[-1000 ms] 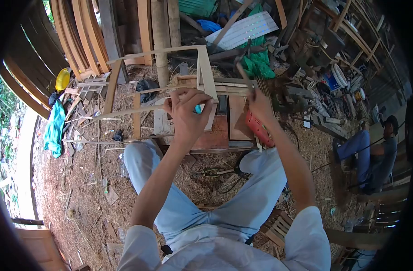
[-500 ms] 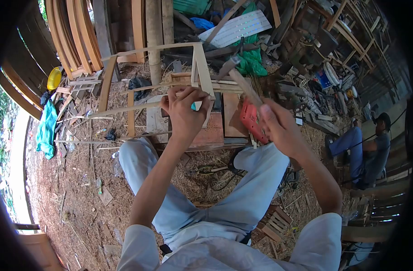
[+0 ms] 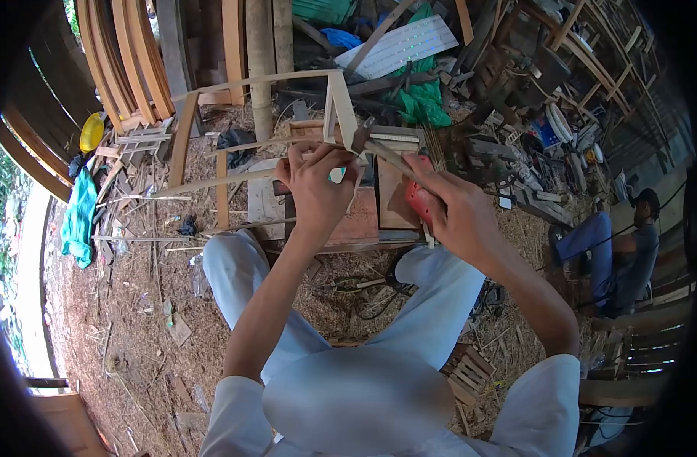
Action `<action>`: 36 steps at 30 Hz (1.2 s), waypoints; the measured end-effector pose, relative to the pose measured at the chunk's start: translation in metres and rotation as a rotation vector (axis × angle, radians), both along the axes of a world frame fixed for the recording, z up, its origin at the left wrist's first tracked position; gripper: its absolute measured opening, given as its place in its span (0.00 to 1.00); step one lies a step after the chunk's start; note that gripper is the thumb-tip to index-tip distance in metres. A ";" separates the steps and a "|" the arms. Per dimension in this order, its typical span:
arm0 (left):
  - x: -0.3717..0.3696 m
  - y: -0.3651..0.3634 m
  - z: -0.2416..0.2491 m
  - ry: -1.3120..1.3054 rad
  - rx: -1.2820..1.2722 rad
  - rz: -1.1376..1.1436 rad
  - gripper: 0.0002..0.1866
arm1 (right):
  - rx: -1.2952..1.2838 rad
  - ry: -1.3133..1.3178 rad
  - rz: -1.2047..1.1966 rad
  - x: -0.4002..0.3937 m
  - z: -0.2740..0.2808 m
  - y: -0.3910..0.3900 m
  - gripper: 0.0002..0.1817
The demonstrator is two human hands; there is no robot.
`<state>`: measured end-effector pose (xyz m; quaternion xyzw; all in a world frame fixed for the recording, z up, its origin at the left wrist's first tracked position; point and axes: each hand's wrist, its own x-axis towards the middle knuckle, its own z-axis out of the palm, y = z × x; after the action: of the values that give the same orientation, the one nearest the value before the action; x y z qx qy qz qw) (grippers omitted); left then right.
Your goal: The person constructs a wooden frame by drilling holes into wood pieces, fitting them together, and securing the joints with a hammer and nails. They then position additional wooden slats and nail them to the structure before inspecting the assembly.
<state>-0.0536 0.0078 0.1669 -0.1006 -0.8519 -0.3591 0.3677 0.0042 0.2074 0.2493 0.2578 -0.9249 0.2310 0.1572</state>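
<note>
A pale wooden frame (image 3: pixel 339 108) of thin slats stands over a low wooden work surface (image 3: pixel 347 219) between my knees. At its near corner, my left hand (image 3: pixel 315 186) is closed, fingers curled round the slat end and thumb bent towards them. Any nail between those fingertips is too small to make out. My right hand (image 3: pixel 459 213) grips a hammer (image 3: pixel 394 158) by its wooden handle. The hammer's head is down at the frame corner, right beside my left fingertips. Under my right hand lies a red power tool (image 3: pixel 420 199), partly hidden.
Wood shavings and scraps cover the ground (image 3: pixel 135 327). Curved wooden pieces (image 3: pixel 123 61) lean at the back left. A white perforated panel (image 3: pixel 402 47) and green plastic sheeting (image 3: pixel 426 105) lie behind the work surface. Another person (image 3: pixel 630 247) sits at the right.
My right hand has swung the hammer down and left, bringing its head from above the frame to the corner. My left hand stays at nearly the same place.
</note>
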 end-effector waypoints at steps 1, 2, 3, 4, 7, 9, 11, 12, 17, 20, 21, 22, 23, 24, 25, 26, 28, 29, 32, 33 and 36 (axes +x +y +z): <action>0.000 0.000 0.000 -0.003 -0.002 -0.001 0.05 | -0.009 -0.039 -0.008 0.000 0.001 -0.002 0.28; 0.000 0.000 0.000 -0.010 0.000 0.000 0.05 | -0.017 -0.078 -0.017 0.000 0.001 -0.002 0.28; 0.000 0.000 0.000 -0.015 0.004 0.003 0.05 | -0.017 -0.079 -0.018 -0.002 -0.001 -0.001 0.28; -0.001 0.000 0.000 -0.017 0.004 0.003 0.05 | -0.031 -0.034 -0.014 -0.004 -0.003 0.002 0.28; 0.001 0.000 0.001 -0.004 0.016 0.001 0.05 | -0.014 -0.044 -0.015 -0.001 -0.001 -0.001 0.28; 0.001 0.001 0.002 -0.021 -0.010 0.015 0.05 | 0.017 -0.094 -0.026 0.001 0.002 -0.002 0.28; 0.000 0.002 0.000 -0.004 0.010 0.008 0.05 | -0.023 -0.083 -0.012 0.000 0.002 -0.001 0.28; 0.000 0.002 -0.001 0.010 0.031 0.008 0.05 | -0.023 -0.086 -0.011 0.000 0.001 -0.002 0.28; 0.000 0.003 -0.001 0.017 -0.015 0.026 0.05 | -0.065 -0.114 -0.009 -0.001 0.002 0.000 0.28; -0.001 0.005 -0.002 0.058 -0.003 0.042 0.05 | -0.151 -0.026 -0.023 -0.002 -0.003 0.000 0.28; -0.001 0.004 -0.002 0.065 -0.007 0.049 0.05 | -0.154 -0.029 -0.022 -0.001 -0.003 0.000 0.28; -0.001 0.003 -0.002 0.066 -0.011 0.050 0.05 | -0.073 -0.085 -0.025 0.000 -0.001 -0.001 0.28; -0.001 0.002 -0.002 0.061 -0.023 0.051 0.05 | 0.007 -0.140 -0.033 0.000 0.000 0.000 0.28; -0.002 0.002 -0.002 0.057 -0.034 0.049 0.05 | 0.004 -0.138 -0.038 0.000 -0.001 0.001 0.28; -0.003 0.002 -0.002 0.058 -0.034 0.046 0.05 | -0.053 -0.123 -0.034 -0.002 -0.003 0.002 0.28; -0.003 0.002 -0.002 0.062 -0.021 0.045 0.05 | -0.109 -0.110 -0.028 -0.003 -0.004 0.003 0.28; -0.002 0.002 -0.002 0.063 -0.011 0.046 0.05 | -0.047 -0.093 -0.033 -0.002 -0.005 0.002 0.28; -0.001 0.002 -0.001 0.048 -0.035 0.046 0.05 | 0.016 -0.074 -0.036 -0.002 -0.005 0.001 0.28; -0.002 0.002 -0.001 0.019 -0.033 0.026 0.05 | 0.015 -0.140 -0.059 -0.003 0.005 0.002 0.28; -0.002 0.002 -0.002 -0.001 0.000 0.012 0.05 | 0.015 -0.141 -0.062 -0.004 0.002 0.002 0.28; -0.001 0.001 0.000 0.000 -0.007 0.011 0.05 | -0.127 0.006 -0.025 -0.005 -0.005 0.002 0.28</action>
<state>-0.0548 0.0093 0.1666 -0.0972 -0.8538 -0.3538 0.3694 -0.0007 0.2094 0.2439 0.2363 -0.9110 0.2866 0.1790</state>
